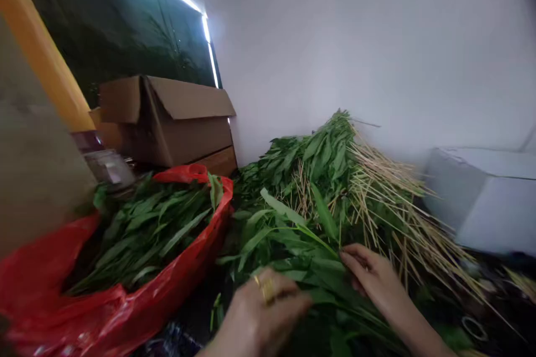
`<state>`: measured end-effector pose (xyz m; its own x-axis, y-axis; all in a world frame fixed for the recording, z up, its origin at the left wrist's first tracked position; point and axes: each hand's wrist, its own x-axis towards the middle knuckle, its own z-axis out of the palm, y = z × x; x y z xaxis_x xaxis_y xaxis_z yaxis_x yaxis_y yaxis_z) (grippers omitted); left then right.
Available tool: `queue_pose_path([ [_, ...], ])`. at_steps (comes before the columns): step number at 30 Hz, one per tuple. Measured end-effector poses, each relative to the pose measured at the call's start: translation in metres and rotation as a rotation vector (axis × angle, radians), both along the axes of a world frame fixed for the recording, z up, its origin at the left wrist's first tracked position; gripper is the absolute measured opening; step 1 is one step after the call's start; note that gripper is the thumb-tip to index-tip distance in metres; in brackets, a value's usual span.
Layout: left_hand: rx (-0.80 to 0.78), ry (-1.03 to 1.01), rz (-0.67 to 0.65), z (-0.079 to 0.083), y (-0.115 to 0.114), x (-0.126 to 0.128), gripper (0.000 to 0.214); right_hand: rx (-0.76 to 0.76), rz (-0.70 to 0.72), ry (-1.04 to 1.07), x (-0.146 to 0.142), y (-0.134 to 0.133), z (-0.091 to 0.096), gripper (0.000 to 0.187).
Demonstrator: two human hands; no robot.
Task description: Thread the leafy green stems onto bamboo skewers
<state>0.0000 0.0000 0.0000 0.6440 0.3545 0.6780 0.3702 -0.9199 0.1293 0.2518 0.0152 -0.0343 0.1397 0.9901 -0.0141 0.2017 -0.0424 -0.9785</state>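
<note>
My right hand [371, 273] pinches a green leafy stem [318, 239] between thumb and fingertips; long narrow leaves fan out from it. Beside it, at the lower middle, is my left hand [263, 307], wearing gold rings and smeared by motion. Its fingers are bent, and I cannot make out whether anything is in them. Under both hands spreads a heap of loose green leaves [288, 245]. To the left, an open red plastic bag [221, 217] holds many long leaves [138, 228].
Against the white wall [355, 39] leans a big pile of leafy stalks [322, 150], its pale stem ends [389, 189] pointing right. An open cardboard box [192, 136] stands behind the bag. At the right sits a white box [489, 195], with a small ring-shaped object [474, 328] lower down.
</note>
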Motion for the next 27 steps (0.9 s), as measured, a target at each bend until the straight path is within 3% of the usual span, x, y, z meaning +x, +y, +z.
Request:
queue_pose_path([
  [4,0.192,-0.027,0.238,0.031,0.048,0.012,0.019,0.03,0.015,0.01,-0.003,-0.003,-0.001,0.042],
  [8,0.233,0.206,0.271,0.031,0.071,0.02,0.014,0.035,0.04,0.039,-0.006,-0.004,-0.001,0.042],
  [13,0.245,0.406,0.273,0.022,0.078,0.023,0.015,0.012,0.086,0.053,-0.009,-0.005,-0.002,0.039],
  [18,0.221,0.521,0.245,0.028,0.081,0.021,0.013,-0.001,0.117,0.055,-0.011,-0.006,-0.003,0.037],
  [24,0.289,0.567,0.214,0.028,0.079,0.02,0.011,0.018,0.15,0.061,-0.012,-0.007,0.0,0.037],
  [27,0.214,0.437,0.235,0.02,0.083,0.024,0.013,-0.007,0.185,0.07,-0.014,-0.008,0.003,0.038],
])
